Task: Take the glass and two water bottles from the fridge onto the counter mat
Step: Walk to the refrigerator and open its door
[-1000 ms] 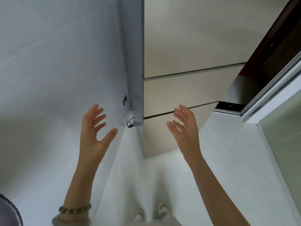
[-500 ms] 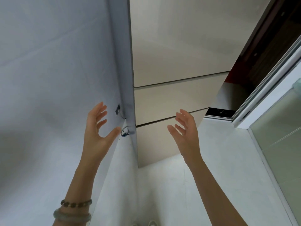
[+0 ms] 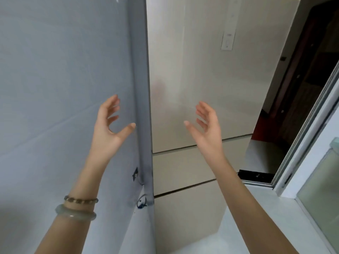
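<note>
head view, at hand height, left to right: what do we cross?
Grey wall → left hand → wall's corner edge → right hand, in front of the fridge door → dark doorway → window frame.

Soft even daylight, faint sheen on the fridge door (image 3: 192,79), slight blur, wide-angle edge bending

The left side is filled by a pale blue-grey wall (image 3: 55,70), lit softly and evenly. A light, glossy floor (image 3: 256,217) is seen below. At the right a white-framed window (image 3: 310,149) with frosted glass is set, and a dark wooden doorway (image 3: 311,70) is glimpsed beyond a black threshold strip (image 3: 255,176).
</note>
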